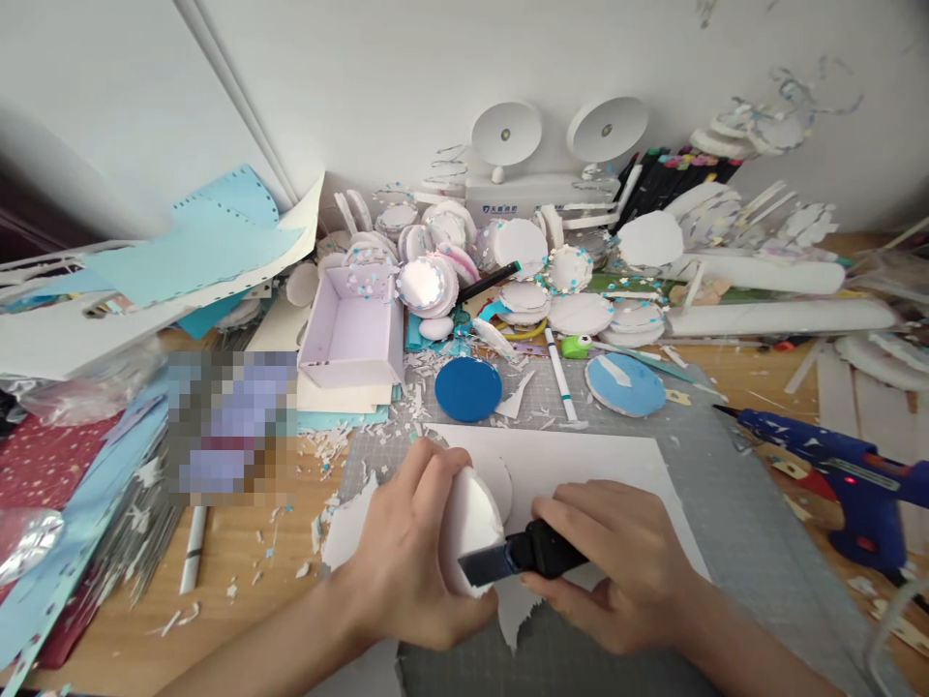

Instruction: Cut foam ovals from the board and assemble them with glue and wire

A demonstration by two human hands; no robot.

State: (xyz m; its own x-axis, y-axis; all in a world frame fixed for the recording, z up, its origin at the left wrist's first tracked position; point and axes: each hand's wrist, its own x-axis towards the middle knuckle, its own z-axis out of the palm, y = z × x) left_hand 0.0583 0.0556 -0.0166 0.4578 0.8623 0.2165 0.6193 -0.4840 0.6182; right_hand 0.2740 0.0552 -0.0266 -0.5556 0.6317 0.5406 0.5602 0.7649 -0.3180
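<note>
My left hand (413,552) is wrapped round a white foam disc (468,518), which is tilted with its round face toward my right. In my right hand (614,561) is a black utility knife (541,550), its broad blade lying against the lower edge of the disc. Beneath both hands a sheet of white paper (581,460), with a torn lower edge, rests on a grey cutting mat (733,542). Behind the disc part of a round outline or cut-out shows on the paper, partly hidden.
A blue lid-like disc (468,389) and a light-blue disc (625,385) lie beyond the paper. A blue glue gun (834,465) with a lit red light is at right. Behind stand a pale open box (352,329) and many white discs. Scraps litter the wooden table (254,610).
</note>
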